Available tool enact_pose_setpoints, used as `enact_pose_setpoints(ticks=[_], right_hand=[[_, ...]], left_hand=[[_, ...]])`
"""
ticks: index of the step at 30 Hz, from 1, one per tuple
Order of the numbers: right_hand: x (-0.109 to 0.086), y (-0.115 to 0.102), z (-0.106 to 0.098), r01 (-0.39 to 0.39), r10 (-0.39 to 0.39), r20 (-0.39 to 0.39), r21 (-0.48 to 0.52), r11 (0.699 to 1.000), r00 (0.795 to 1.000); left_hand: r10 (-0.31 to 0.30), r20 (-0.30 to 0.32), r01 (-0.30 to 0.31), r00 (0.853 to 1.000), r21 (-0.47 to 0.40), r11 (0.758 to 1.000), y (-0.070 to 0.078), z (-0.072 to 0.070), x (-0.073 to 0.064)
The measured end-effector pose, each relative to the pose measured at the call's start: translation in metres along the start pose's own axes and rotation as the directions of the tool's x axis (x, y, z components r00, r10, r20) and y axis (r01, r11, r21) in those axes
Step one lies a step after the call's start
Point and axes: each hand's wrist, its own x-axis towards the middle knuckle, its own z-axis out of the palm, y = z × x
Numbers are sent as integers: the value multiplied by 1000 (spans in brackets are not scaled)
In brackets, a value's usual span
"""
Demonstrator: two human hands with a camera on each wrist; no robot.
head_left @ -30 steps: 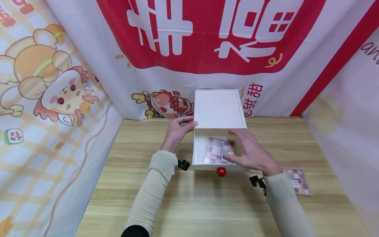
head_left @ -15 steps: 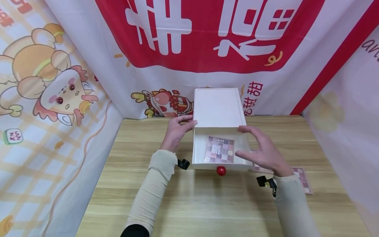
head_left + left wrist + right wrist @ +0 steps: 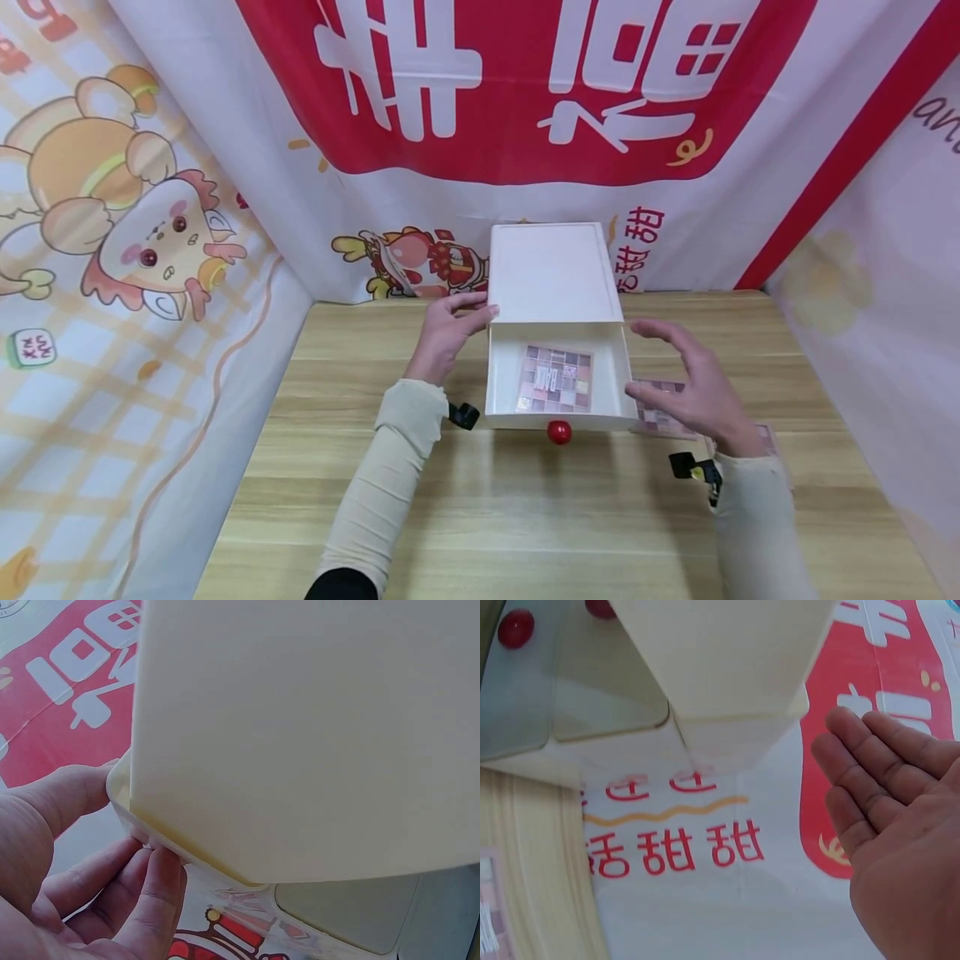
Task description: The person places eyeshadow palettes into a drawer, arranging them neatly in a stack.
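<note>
Pink-and-mauve checkered square panel (image 3: 555,379), in head view, lies in a pulled-out white drawer (image 3: 570,422), between the left hand (image 3: 442,335) and the right hand (image 3: 705,392). The right hand, bare with fingers parted, is beside the drawer; a second ago it reached over it. In left wrist view, the left hand pinches the white box (image 3: 300,750) at its corner. In right wrist view, the right hand's fingers extend, apart from the box.

On the checkered card (image 3: 576,385) inside the white drawer (image 3: 517,422) there are sideways letters that seem to read "BACK", while the back cloth (image 3: 427,197) carries sideways white "福" and red "甜甜", and the right cloth (image 3: 885,208) a cut-off "an".
</note>
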Motion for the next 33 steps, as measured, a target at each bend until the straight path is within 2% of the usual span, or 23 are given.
enact_pose_setpoints(ticks=[10, 18, 25, 30, 33], right_hand=[[-12, 26, -15, -60, 60, -1, -31, 998, 998], [-19, 52, -14, -128, 135, 38, -149, 981, 990], [-24, 71, -16, -152, 165, 57, -186, 971, 985], [-28, 85, -19, -180, 203, 88, -219, 959, 975], [-30, 94, -20, -229, 257, 107, -225, 947, 960]], left_hand=[[11, 3, -11, 1000, -8, 1000, 1, 1, -2], [2, -4, -2, 1000, 3, 1000, 1, 0, -2], [-7, -3, 7, 1000, -1, 1000, 0, 0, -3], [-5, -6, 5, 1000, -1, 1000, 0, 0, -4], [-3, -8, 3, 1000, 0, 1000, 1, 0, -5]])
